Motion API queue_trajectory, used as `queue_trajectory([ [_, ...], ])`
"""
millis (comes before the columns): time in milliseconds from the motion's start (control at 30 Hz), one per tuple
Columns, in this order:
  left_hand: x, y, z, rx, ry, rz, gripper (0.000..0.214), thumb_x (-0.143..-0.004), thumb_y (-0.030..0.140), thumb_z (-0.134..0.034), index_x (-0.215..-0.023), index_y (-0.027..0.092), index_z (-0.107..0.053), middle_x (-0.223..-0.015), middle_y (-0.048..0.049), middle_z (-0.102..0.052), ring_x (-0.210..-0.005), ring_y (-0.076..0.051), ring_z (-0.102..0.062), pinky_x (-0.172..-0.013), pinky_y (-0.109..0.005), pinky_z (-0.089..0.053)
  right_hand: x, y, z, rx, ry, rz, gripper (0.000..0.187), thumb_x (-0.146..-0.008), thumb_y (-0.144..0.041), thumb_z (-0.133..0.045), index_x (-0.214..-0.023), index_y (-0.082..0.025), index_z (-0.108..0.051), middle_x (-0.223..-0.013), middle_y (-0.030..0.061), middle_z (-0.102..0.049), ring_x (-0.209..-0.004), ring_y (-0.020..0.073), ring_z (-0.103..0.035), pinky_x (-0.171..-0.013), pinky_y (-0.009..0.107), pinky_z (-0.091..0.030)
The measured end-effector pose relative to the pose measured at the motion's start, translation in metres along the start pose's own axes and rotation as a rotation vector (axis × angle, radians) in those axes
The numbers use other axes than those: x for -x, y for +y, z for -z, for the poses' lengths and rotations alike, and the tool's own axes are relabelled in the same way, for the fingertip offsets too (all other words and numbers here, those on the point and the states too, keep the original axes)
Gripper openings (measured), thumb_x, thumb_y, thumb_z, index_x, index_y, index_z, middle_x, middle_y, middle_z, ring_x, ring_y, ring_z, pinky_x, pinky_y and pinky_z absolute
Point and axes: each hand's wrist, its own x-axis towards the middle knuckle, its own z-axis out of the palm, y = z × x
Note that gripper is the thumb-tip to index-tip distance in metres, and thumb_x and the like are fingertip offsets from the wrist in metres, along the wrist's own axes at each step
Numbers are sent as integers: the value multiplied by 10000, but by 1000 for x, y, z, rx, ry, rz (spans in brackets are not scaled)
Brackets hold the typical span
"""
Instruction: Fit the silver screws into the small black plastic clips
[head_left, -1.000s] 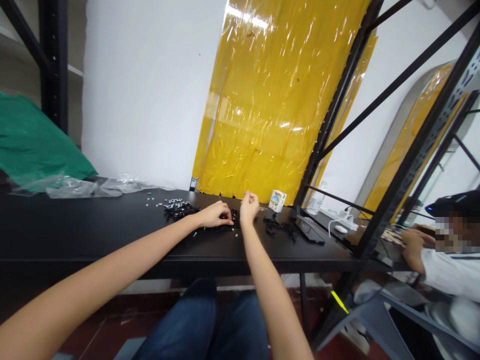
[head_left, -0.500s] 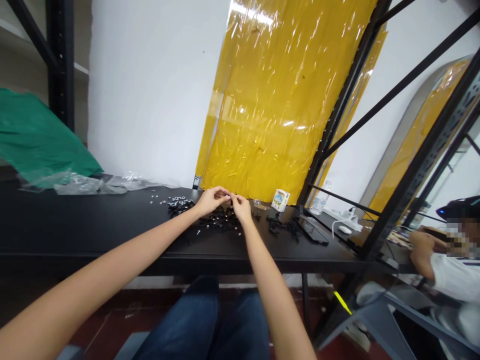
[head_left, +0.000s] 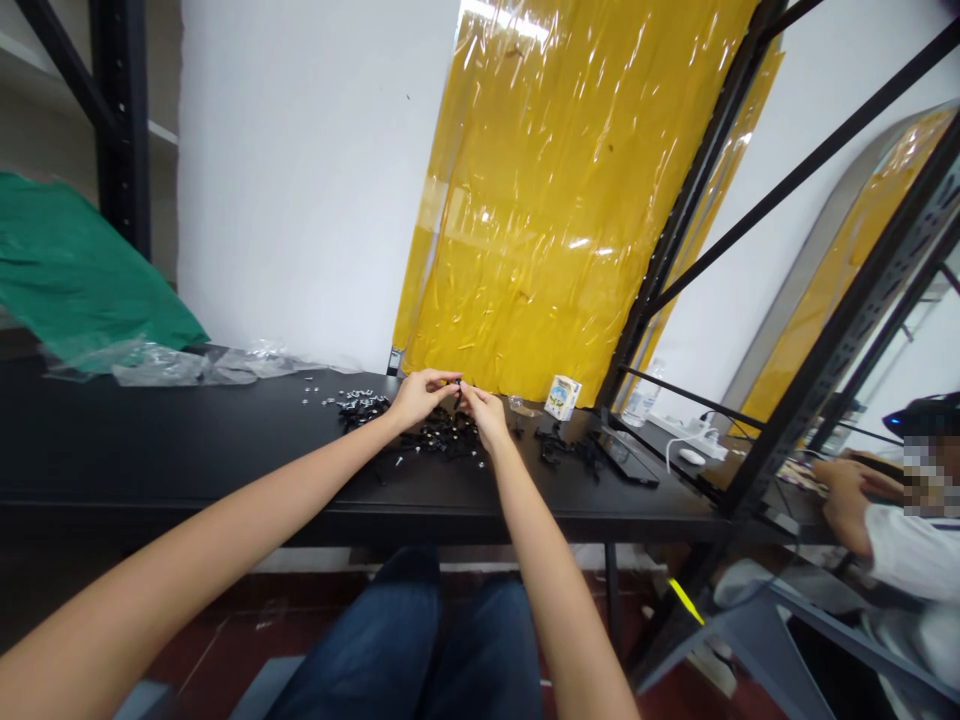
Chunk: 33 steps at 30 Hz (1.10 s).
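Note:
My left hand (head_left: 421,394) and my right hand (head_left: 482,411) meet above the black table, fingertips pinched together. Between them is a small black part (head_left: 457,393), gripped from both sides; its exact kind is too small to make out. Under and around my hands lies a heap of small black parts (head_left: 442,437), with bits of shiny metal among them. Left of the heap, small silver screws or nuts (head_left: 360,396) are scattered. A single silver screw (head_left: 398,462) lies toward the front edge.
Right of my hands are more black parts (head_left: 553,445), a small printed box (head_left: 562,397) and a dark flat tablet-like device (head_left: 626,460). Clear plastic bags (head_left: 225,364) lie at the back left. Black rack posts (head_left: 660,260) stand on the right; beyond them a co-worker's arm (head_left: 851,500) shows.
My fingers have shifted slightly around the small black part, which now shows more clearly between them. The view has moved a little; the table things stay in place.

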Motion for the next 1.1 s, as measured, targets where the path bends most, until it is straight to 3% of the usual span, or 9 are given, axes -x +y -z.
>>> queue_trajectory([
  [67, 0, 0, 0, -34, 7, -24, 390, -755, 413, -611, -1051, 167, -677, -1017, -84, -692, -815, -190, -647, -756, -308, -502, -1, 1, -1, -68, -6, -17, 291, -623, -415, -691, -773, -168, -729, -705, 17, -680, -548, 85, -504, -511, 198, -364],
  [200, 1, 4, 1, -91, 68, 40, 388, -736, 453, -620, -955, 143, -699, -833, -75, -718, -709, -186, -631, -672, -292, -495, 0, -2, -2, -134, 17, -48, 291, -595, -396, -720, -778, -169, -722, -767, 36, -704, -605, 102, -566, -539, 203, -396],
  [333, 2, 7, 1, 0, 83, 54, 346, -719, 455, -634, -858, 143, -688, -833, -71, -716, -759, -188, -634, -725, -300, -494, 3, -7, -2, -202, -2, -95, 279, -581, -369, -741, -775, -169, -723, -763, 41, -715, -656, 118, -602, -590, 215, -428],
  [633, 2, 7, 1, 6, -4, 12, 304, -793, 469, -533, -796, 168, -572, -742, -27, -650, -686, -161, -593, -665, -278, -466, 7, -13, -5, -201, -21, -126, 291, -563, -382, -758, -735, -151, -721, -709, 37, -711, -589, 105, -564, -594, 231, -428],
  [833, 4, 14, 4, -253, -76, -70, 211, -884, 387, -390, -861, 198, -480, -755, 2, -565, -706, -159, -539, -694, -284, -416, 9, -14, -6, -180, -22, -113, 276, -562, -368, -758, -737, -157, -727, -739, 40, -718, -607, 104, -570, -597, 223, -433],
  [1100, 7, 20, 3, -279, -103, -1, 222, -923, 342, -282, -798, 208, -408, -709, 14, -499, -682, -155, -515, -675, -274, -395, 12, -16, -7, -154, -68, -100, 308, -538, -386, -769, -739, -157, -728, -756, 48, -720, -619, 114, -572, -604, 234, -439],
])
